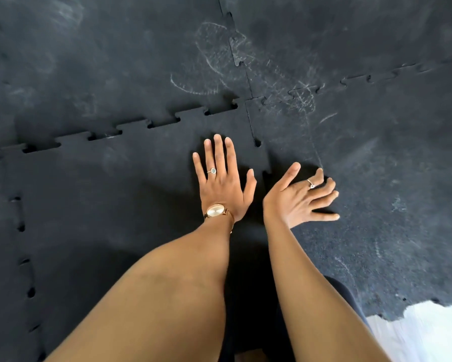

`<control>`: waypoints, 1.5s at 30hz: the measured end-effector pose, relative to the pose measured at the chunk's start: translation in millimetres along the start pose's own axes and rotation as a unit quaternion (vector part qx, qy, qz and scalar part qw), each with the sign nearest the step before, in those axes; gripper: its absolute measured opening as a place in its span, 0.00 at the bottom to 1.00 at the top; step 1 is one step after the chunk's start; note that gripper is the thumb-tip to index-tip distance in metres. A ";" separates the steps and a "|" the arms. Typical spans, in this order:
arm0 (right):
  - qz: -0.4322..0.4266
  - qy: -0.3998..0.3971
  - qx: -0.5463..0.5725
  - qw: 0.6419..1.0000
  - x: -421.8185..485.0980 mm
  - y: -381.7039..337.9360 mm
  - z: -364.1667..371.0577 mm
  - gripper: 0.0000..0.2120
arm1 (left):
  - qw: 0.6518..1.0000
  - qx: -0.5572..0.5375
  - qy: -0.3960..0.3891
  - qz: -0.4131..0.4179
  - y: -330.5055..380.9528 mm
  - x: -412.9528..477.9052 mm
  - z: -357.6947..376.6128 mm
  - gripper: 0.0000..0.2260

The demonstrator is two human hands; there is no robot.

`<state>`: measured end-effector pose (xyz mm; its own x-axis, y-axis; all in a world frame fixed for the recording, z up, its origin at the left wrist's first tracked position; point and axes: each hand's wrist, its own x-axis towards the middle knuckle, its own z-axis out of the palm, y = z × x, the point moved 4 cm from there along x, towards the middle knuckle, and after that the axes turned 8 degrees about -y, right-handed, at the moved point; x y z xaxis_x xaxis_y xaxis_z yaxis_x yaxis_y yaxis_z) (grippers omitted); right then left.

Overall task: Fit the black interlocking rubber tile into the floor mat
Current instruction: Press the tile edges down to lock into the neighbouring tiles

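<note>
Left fingers (217, 150): spread flat, palm down, gripping nothing, pressing on the black interlocking rubber tile (120, 205) close to its right-hand edge.
Right fingers (324, 190): splayed and empty too, tips down on the neighbouring speckled black rubber mat panel (376, 205), thumb lifted.
Between the two hands: toothed side seam (265, 168) running up from the wrists, one small hole gaping just ahead of the left fingertips.
Ahead of the left fingers: far jigsaw seam (130, 126), tabs lined up with their sockets but dark slots showing along the whole run. Not seated, by the look of it.
Well left of the left hand: another seam (23, 244) with small gaps down its length.
Gold wristwatch (215, 211): on the left wrist, clear of the work.
Done so far: tile laid in its bay, teeth aligned on all visible sides.
Left to do: probably pressing along each seam until the slots close flush.
White bare floor (428, 333): behind the right hand, beyond the mat's edge.
</note>
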<state>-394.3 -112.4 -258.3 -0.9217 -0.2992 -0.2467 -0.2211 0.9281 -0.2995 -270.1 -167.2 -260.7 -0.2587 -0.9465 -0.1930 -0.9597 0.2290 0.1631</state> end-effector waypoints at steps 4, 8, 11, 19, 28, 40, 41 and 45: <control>-0.001 -0.009 -0.014 1.000 -0.3 -2.0 1.8 0.36 | 1.000 -0.003 0.001 -0.004 -0.3 1.0 0.8 0.34; -0.001 -0.018 -0.041 0.999 1.2 -4.1 3.6 0.38 | 1.000 -0.008 0.006 -0.004 0.1 1.0 0.7 0.33; 0.010 -0.037 -0.061 0.997 3.1 -5.4 6.1 0.38 | 1.000 -0.007 0.008 -0.010 -0.6 1.2 -0.8 0.33; 0.009 -0.055 -0.063 0.996 3.1 -5.7 6.4 0.37 | 0.994 -0.070 0.087 -0.018 -27.8 26.2 -27.2 0.23; 0.006 -0.044 -0.058 0.997 3.6 -2.4 7.6 0.36 | 0.996 -0.020 0.027 -0.084 -40.4 49.8 -19.8 0.30; -0.073 0.037 0.032 0.996 35.6 -85.3 1.8 0.35 | 0.996 -0.029 0.018 -0.087 -42.0 50.8 -18.3 0.29; -0.096 0.026 0.011 0.995 37.0 -92.4 6.5 0.36 | 0.996 -0.027 0.018 -0.087 -41.6 50.6 -18.0 0.29; -0.140 -0.014 -0.038 0.989 38.2 -101.1 23.4 0.40 | 0.996 -0.018 0.025 -0.089 -41.3 52.2 -17.9 0.29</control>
<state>-399.7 -222.8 -259.0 -0.8125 -0.5513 -0.1897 -0.4899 0.8220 -0.2905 -242.0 -230.2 -260.1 -0.0782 -0.9816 -0.1741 -0.9849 0.0490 0.1663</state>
